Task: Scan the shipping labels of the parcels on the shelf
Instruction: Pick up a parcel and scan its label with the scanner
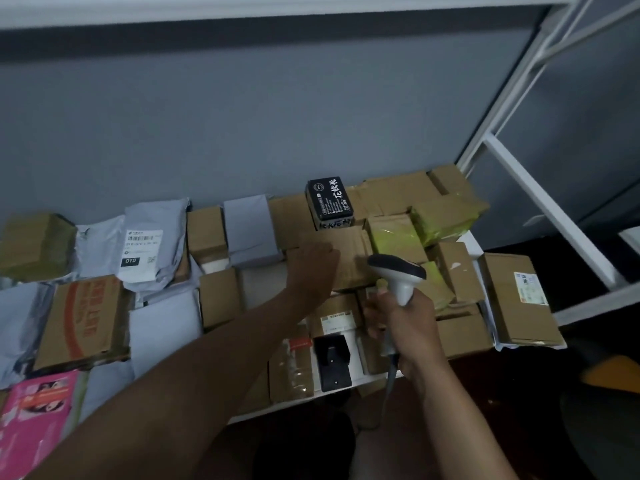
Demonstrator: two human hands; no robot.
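Note:
My right hand grips the handle of a white and dark handheld barcode scanner, its head pointing left and away over the shelf. My left hand reaches across and rests on a plain brown cardboard box in the middle of the shelf, fingers curled on its left top edge. Behind that box stands a black box with white lettering. The label of the brown box is not visible.
The white shelf is packed with cardboard boxes and grey mailer bags. A grey bag with a printed label lies at left, a labelled flat box at right, a pink package at front left. White rack posts rise on the right.

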